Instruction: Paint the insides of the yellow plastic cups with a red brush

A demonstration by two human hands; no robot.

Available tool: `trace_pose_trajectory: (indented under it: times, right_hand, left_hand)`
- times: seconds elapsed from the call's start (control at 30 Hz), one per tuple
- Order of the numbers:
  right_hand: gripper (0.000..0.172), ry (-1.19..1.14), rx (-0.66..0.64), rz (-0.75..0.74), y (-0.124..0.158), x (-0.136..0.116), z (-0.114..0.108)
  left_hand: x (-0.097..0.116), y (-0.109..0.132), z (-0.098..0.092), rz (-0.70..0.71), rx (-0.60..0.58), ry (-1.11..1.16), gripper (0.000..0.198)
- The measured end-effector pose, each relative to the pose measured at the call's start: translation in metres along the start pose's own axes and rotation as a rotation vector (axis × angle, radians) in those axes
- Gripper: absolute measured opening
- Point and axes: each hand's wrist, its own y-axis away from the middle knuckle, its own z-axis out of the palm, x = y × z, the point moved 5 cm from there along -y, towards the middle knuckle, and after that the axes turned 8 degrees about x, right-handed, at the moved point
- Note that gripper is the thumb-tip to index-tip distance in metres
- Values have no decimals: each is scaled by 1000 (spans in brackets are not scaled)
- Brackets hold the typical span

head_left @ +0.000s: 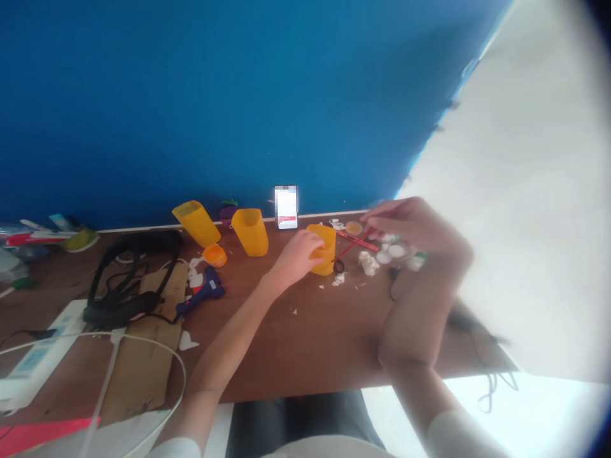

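Observation:
My left hand (300, 254) is wrapped round a yellow plastic cup (325, 249) standing on the brown table (305, 337). My right hand (410, 224) is closed in a pinch just right of the cup, its fingertips on a thin red stick (356, 240) that lies across small white scraps (368, 262). Another thin red piece crosses it below the fingers. A small orange lid (354, 227) lies right behind the stick.
Two more yellow cups (250, 231) (196, 222) stand near the blue wall, one tilted. A small orange pot (215, 255), a blue glue gun (203, 293), black straps (128, 280), cardboard (143, 356), a white power strip (38, 356) and a white box (286, 207) are on the table.

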Motion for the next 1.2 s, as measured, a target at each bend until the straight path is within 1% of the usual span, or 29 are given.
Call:
trace_pose_trajectory:
  times: [0.07, 0.13, 0.2, 0.27, 0.4, 0.47, 0.57, 0.63, 0.73, 0.83, 0.97, 1.07, 1.2]
  right_hand:
    - [26, -28, 34, -7, -1, 1, -3]
    - [25, -55, 97, -28, -2, 1, -8]
    - [25, -83, 165, -57, -1, 1, -14]
    - [23, -105, 214, -65, 0, 3, -19]
    - [19, -123, 267, -48, 4, 4, -23]
    - [18, -127, 298, -64, 5, -1, -23]
    - [16, -149, 419, -136, 9, -14, -22]
    - [14, -161, 483, -172, 16, -23, -20]
    - [14, -150, 534, -207, 32, -38, -14]
    - [18, -136, 554, -259, 53, -52, -8]
    - [15, -119, 540, -293, 75, -66, 2]
    - [16, -82, 534, -282, 81, -72, 12]
    - [15, -70, 599, -265, 81, -77, 23]
  left_hand:
    - [-7, -1, 0, 11, 10, 12, 20]
    - [-15, -3, -1, 1, 38, 23, 31]
    - [-22, -5, -2, -10, 69, 20, 37]
    - [-27, -7, -3, -9, 92, 4, 34]
    - [-31, -9, -8, -34, 92, 4, 20]
    - [-31, -8, -16, -74, 96, 9, 19]
    - [-29, -3, -31, -138, 106, 3, 23]
    - [-26, 2, -40, -144, 80, 11, 26]
    - [-23, 6, -46, -131, 11, 28, 30]
    - [-24, 7, -45, -111, -71, 72, 32]
    - [-29, 6, -35, -84, -154, 133, 32]
    - [-32, 5, -32, -69, -137, 149, 36]
    - [-32, 7, -32, -37, -149, 147, 47]
